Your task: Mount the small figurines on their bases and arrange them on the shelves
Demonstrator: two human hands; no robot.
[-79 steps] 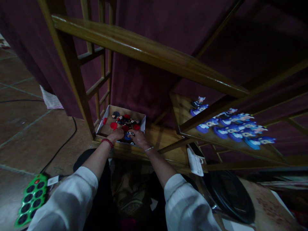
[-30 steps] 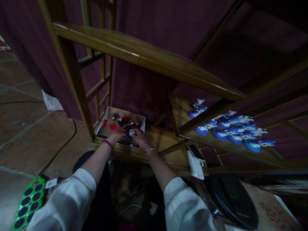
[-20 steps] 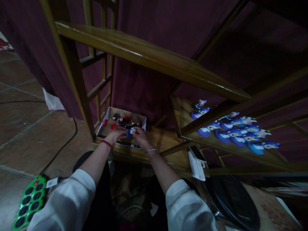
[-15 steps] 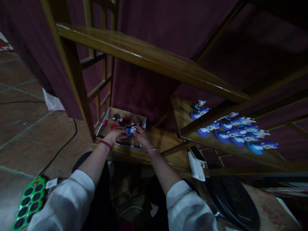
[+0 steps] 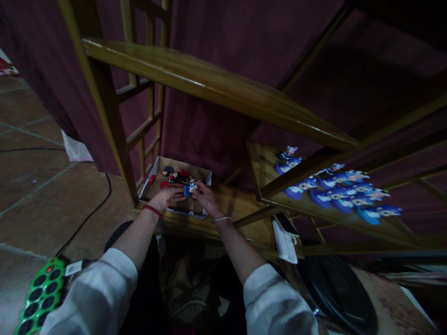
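Observation:
Over a shallow cardboard box (image 5: pixel 148 184) on the low wooden shelf, my left hand (image 5: pixel 170 194) and my right hand (image 5: pixel 204 196) hold a small blue-and-white figurine (image 5: pixel 190 189) between them. The left fingers are closed on its blue base, and the right fingers pinch its other end. Behind the hands, several black-and-red figurines (image 5: pixel 179 177) lie in the box. A small red piece (image 5: pixel 152 179) rests by the box's left wall.
Several blue-and-white figurines (image 5: pixel 330 196) stand on a raised wooden shelf (image 5: pixel 260 163) at the right. A wooden rail (image 5: pixel 216 90) crosses above my hands. A phone (image 5: pixel 286 224) and white packet (image 5: pixel 285 244) lie right. A green power strip (image 5: pixel 42 295) is at lower left.
Both hands have stayed over the box with the blue-and-white figurine, which has shifted very slightly to the right. The view has moved a little.

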